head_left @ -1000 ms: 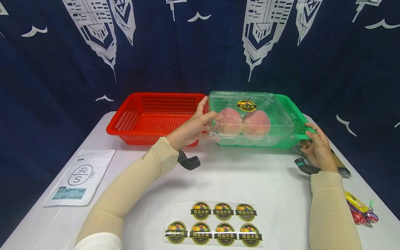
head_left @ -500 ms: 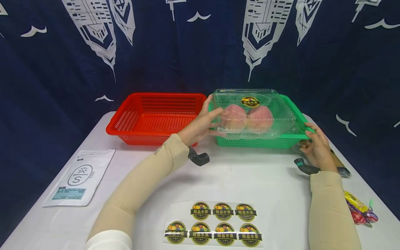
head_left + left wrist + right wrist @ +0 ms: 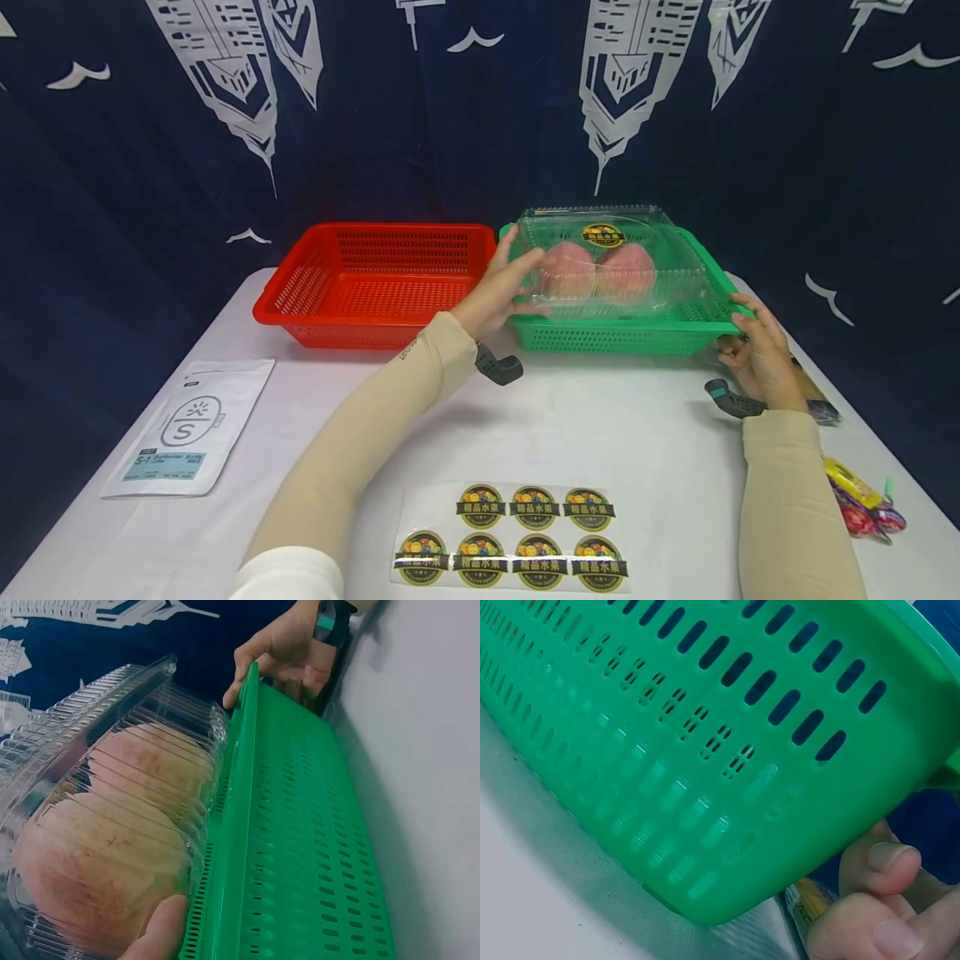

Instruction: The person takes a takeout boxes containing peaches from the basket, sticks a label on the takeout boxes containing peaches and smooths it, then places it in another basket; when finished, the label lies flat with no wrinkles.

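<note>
A clear plastic clamshell box (image 3: 675, 254) holding two peaches (image 3: 567, 271) sits over the inside of the green basket (image 3: 607, 337), slightly tilted. A round black and gold sticker (image 3: 603, 236) is on its lid. My left hand (image 3: 495, 287) grips the box's left end; in the left wrist view a fingertip (image 3: 161, 930) presses the box beside a peach (image 3: 97, 862). At the basket's right front corner, my right hand (image 3: 759, 354) grips the rim with thumb and fingers. The box's underside is hidden, so whether it touches the basket floor I cannot tell.
A red basket (image 3: 375, 333) stands to the left of the green one. On the white table (image 3: 585, 417) lie a sticker sheet (image 3: 510, 537), a white pouch (image 3: 187, 429) and wrapped candies (image 3: 862, 504). A dark curtain (image 3: 450, 125) hangs behind.
My left hand has moved the box right and back, from overhanging the green basket's front and left to farther inside its outline. My right hand has stayed on the rim.
</note>
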Tool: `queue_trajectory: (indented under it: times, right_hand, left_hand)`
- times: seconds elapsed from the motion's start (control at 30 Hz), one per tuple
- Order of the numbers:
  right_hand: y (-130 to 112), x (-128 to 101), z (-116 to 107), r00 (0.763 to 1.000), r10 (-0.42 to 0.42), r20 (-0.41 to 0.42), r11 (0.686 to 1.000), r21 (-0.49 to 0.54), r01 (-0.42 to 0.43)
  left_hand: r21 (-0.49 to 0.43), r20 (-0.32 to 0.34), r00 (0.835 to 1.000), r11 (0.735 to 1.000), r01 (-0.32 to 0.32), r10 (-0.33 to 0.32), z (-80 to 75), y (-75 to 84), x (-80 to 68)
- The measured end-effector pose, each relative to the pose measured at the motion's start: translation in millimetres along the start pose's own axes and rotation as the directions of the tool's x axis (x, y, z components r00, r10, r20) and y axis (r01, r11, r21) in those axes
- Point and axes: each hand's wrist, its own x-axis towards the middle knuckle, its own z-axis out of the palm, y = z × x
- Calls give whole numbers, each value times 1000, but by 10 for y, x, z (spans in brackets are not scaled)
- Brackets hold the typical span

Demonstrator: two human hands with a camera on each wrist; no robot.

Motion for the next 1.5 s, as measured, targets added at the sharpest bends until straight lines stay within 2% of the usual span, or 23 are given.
queue_trajectory:
  times: [0.27,0.6,0.8,1.03,1.17,1.5]
  right_hand:
    - [7,-4,-12,1000,-4,5,1000,3,4]
    - [19,13,-28,1000,-2,-1,1000,8,2]
    - [19,18,-19,1000,-4,7,1000,3,4]
    - [10,15,-24,1000,-6,-2,1000,10,6]
    - [21,15,-25,1000,-10,-8,1000,-2,10]
    - [15,19,-18,1000,-7,-12,1000,-10,7]
  left_hand:
    - [63,-29,1000,998,-7,8,85,-30,160]
    - [121,-117,992,992,-27,41,215,-106,276]
    - [148,-163,986,989,-13,38,273,-148,322]
    - [176,-193,981,984,40,-5,357,-212,354]
    - [192,-219,976,980,51,-8,364,-259,388]
    - [247,-221,975,967,68,-12,352,-301,450]
